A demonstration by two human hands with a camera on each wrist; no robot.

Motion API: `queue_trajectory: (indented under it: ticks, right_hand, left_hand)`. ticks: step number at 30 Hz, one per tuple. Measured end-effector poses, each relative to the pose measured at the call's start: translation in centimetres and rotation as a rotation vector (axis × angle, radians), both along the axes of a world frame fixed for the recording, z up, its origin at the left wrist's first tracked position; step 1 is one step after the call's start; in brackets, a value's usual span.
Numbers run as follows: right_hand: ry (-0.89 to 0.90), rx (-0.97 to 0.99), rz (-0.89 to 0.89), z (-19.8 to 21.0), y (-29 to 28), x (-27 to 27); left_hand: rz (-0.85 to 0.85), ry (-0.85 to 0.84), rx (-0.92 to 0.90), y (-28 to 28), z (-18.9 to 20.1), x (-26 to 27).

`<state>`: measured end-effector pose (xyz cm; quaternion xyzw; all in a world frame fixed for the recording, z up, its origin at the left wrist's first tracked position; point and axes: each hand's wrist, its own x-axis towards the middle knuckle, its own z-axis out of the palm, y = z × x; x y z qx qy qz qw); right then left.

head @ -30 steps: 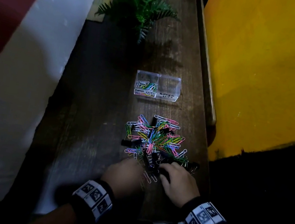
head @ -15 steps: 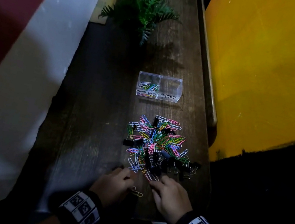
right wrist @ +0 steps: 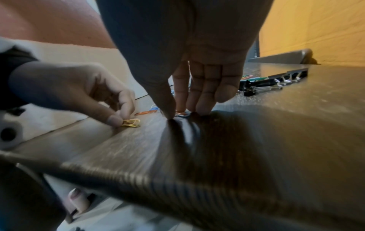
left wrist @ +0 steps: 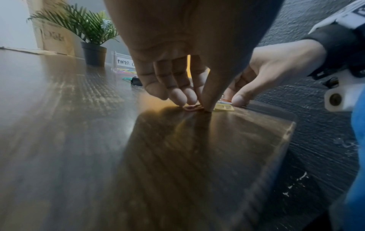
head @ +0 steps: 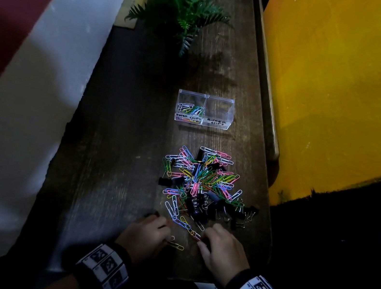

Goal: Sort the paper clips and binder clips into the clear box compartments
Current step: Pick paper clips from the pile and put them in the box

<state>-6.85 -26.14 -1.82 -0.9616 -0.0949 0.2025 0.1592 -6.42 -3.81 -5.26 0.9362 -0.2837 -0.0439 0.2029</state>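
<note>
A heap of coloured paper clips (head: 204, 175) mixed with black binder clips (head: 201, 206) lies mid-table. Beyond it stands the clear box (head: 232, 105); its left compartment, labelled PAPER CLIPS, holds several coloured clips, and the right one, labelled BINDER CLIPS, looks empty. My left hand (head: 165, 238) is at the heap's near side, thumb and forefinger pinching a yellow paper clip (right wrist: 131, 122) against the wood. My right hand (right wrist: 180, 112) sits just to its right, thumb and fingertips pinching a blue and orange paper clip (right wrist: 182, 113) on the table.
A potted fern (head: 184, 13) stands at the table's far end. A yellow wall (head: 348, 83) runs close along the right side, and a white and red surface (head: 16, 88) along the left. The table's near edge (head: 186, 280) is just behind my wrists.
Both hands have drawn back from the heap toward the near edge, dragging a few paper clips out with them. The box and the heap stay put.
</note>
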Motion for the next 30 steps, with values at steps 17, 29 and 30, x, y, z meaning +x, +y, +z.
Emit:
queue_trajectory:
  ticks: [17, 29, 30]
  right_hand:
    - [-0.193, -0.002, -0.021, 1.6, 1.1, 2.6]
    - [-0.001, -0.155, 0.35, 2.1, 8.7, 7.9]
    - [0.009, -0.175, 0.365, 2.1, 9.0, 8.1]
  left_hand:
    - [0.047, 0.069, -0.018, 0.9, 0.6, -0.5]
    - [0.116, 0.073, 0.22, 0.1, 0.2, -0.3]
    - [0.125, 0.07, 0.237, 0.2, 0.2, -0.3]
